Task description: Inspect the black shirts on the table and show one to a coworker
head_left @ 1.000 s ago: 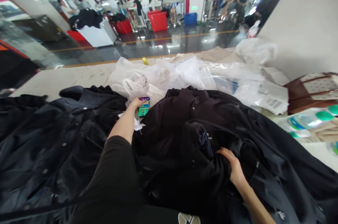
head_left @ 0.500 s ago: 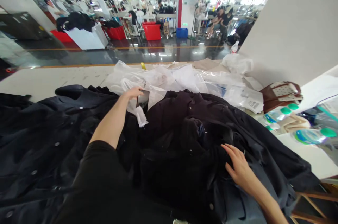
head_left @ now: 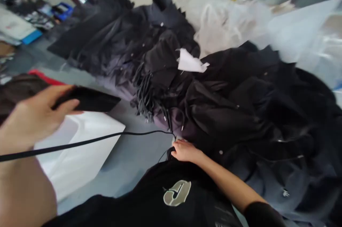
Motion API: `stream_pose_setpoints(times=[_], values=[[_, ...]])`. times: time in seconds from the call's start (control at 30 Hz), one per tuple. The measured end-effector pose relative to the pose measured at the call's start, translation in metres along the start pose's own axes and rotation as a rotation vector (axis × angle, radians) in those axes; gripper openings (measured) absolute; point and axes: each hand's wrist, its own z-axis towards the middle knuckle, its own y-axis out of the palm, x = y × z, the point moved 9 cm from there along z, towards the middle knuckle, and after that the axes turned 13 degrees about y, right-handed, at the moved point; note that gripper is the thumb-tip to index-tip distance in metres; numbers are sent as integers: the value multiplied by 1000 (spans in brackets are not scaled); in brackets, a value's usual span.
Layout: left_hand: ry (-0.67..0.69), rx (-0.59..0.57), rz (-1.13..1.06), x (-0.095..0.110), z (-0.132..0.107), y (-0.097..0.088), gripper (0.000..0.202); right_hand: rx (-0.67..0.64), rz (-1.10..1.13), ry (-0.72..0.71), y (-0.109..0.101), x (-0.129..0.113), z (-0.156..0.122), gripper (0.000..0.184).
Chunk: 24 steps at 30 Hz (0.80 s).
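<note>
I'm on the head feed, and the whole view is rolled well over. Out at the left edge, the left hand (head_left: pixel 34 116) is blurred, its fingers wrapped around a black smartphone (head_left: pixel 88 98). That looks like a firm hold, and I'd read it as keeping the phone lifted clear of the cloth. It sits out over a white card panel (head_left: pixel 77 155), and from here it doesn't seem to touch the pile.

Toward the middle, the right hand (head_left: pixel 187 151) is down at the near edge of a heap of dark jackets (head_left: pixel 235 113), its fingers close together on a gathered fold. I can't tell from here whether it's gripping that fold or only pressing on it. My read is that it's steadying the cloth at the edge of the heap.

A thin black cord (head_left: pixel 80 144) crosses the view from the left edge and ends just above that hand. Higher up, a bunch of black drawcords (head_left: pixel 145 97) trails down the heap, and a white paper scrap (head_left: pixel 190 61) lies loose on top. Clear plastic bags (head_left: pixel 227 16) are bunched behind the jackets, probably just pushed aside. A pale logo (head_left: pixel 176 193) shows on the black top at the bottom of the view.
</note>
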Motion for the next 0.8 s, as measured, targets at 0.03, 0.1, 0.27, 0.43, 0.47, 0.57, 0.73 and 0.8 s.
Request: stream_pose_setpoints(times=[0.03, 0.1, 0.27, 0.43, 0.47, 0.57, 0.73, 0.8], values=[[-28, 64, 1, -11, -45, 22, 56, -41, -56, 16, 30, 1, 8, 28], [-150, 58, -108, -25, -133, 93, 46, -139, -105, -20, 80, -5, 10, 23], [-376, -234, -504, 2, -349, 302, 44, -374, -180, -327, 155, -41, -52, 20], [-234, -289, -821, 88, -466, 381, 43, -543, -33, -427, 173, -24, -116, 22], [-182, -271, -866, 103, -472, 382, 44, -540, -3, -392, 173, -16, -118, 24], [-31, -252, -983, 139, -463, 378, 47, -510, -7, -333, 179, -1, -114, 26], [107, -368, -1033, 169, -402, 402, 48, -448, -12, -283, 182, -3, -102, 25], [111, -410, -1009, 164, -377, 422, 46, -441, 20, -239, 180, -1, -97, 25]])
